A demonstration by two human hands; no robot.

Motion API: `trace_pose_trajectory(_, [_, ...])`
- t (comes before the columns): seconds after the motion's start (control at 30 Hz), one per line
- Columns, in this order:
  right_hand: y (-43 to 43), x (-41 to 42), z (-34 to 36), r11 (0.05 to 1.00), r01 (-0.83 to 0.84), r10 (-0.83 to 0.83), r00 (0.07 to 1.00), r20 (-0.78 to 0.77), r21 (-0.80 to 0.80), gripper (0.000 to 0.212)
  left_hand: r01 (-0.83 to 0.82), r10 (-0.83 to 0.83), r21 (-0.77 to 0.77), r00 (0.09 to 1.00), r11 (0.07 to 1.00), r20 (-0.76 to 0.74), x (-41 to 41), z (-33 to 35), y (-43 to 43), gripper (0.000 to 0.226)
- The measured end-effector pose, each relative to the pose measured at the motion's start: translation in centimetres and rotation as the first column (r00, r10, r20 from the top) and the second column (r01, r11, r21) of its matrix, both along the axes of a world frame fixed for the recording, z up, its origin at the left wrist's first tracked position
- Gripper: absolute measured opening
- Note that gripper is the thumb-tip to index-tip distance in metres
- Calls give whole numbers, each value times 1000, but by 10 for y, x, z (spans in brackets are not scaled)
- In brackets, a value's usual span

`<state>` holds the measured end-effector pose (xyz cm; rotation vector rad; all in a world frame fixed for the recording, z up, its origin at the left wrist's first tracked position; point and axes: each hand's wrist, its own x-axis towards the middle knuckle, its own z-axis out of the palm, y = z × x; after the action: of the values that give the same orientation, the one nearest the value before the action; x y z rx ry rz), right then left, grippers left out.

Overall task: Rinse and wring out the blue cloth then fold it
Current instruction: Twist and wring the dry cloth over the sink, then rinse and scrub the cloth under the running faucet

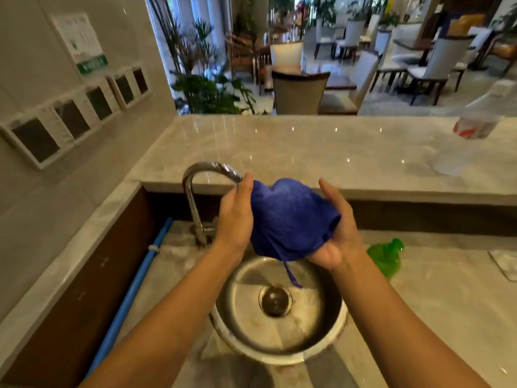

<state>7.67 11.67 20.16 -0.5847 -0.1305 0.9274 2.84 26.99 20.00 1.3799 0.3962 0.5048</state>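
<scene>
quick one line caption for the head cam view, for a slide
Both hands, left and right, bunch a blue cloth above a round steel sink, beside the curved faucet.

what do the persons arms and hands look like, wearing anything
Both arms are bare from the lower edge of the picture up to the wrists: no sleeves show. The left hand and the right hand wear no gloves. No watch, bracelet or ring shows on the wrists or on the fingers in view, though the picture is a little blurred, so something small could be missed.
</scene>
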Motion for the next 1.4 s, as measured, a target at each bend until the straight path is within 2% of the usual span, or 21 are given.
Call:
trace_pose_trajectory(0.07, [-2, -11, -38, 1000, -23, 22, 998, -63, -10, 47, -11, 17, 51, 993, 999, -115, -9, -39, -3, 37])
trace_pose_trajectory(0.17, [3, -27, -98, 997, -62, 50, 981, -190, -56, 48, -39, 39, 6, 959, 999, -282, -25, -103, -7, 37])
trace_pose_trajectory(0.23, [7, -34, -131, 989, -69, 34, 967, -252, -131, 38, -73, 76, 22, 922, 997, -379, -34, -133, -4, 39])
trace_pose_trajectory(0.33, [11, -29, -175, 971, -57, -28, 939, -344, -233, 32, -119, 169, 131, 854, 984, -491, -38, -165, 11, 41])
trace_pose_trajectory(0.4, [14, -22, -198, 952, -51, -70, 923, -378, -301, 30, -79, 216, 266, 813, 961, -540, -37, -178, 28, 33])
trace_pose_trajectory(0.57, [27, 6, -227, 943, -26, -130, 889, -438, -332, 29, 0, 298, 477, 781, 879, -549, -17, -181, 71, 2])
trace_pose_trajectory(0.73, [54, 37, -223, 955, -31, -116, 877, -466, -295, 31, 110, 346, 691, 803, 715, -485, 29, -163, 106, 47])
trace_pose_trajectory(0.83, [66, 49, -215, 957, -14, -129, 874, -469, -288, 29, 221, 334, 700, 756, 679, -563, 61, -155, 124, 57])
trace_pose_trajectory(0.93, [70, 55, -210, 965, -3, -127, 871, -474, -264, 25, 361, 317, 681, 682, 637, -659, 81, -157, 136, 47])
trace_pose_trajectory(1.03, [72, 56, -205, 968, 13, -139, 857, -496, -249, 30, 307, 354, 690, 682, 656, -640, 87, -160, 143, 29])
trace_pose_trajectory(1.1, [74, 56, -202, 974, 12, -129, 854, -504, -228, 33, 292, 373, 702, 681, 650, -630, 87, -163, 145, 25])
trace_pose_trajectory(1.27, [78, 52, -199, 977, -6, -105, 858, -503, -215, 36, 290, 375, 721, 700, 629, -609, 81, -169, 146, 25])
trace_pose_trajectory(1.4, [77, 47, -198, 983, -31, -66, 863, -501, -183, 27, 304, 380, 725, 692, 618, -614, 75, -173, 143, 27])
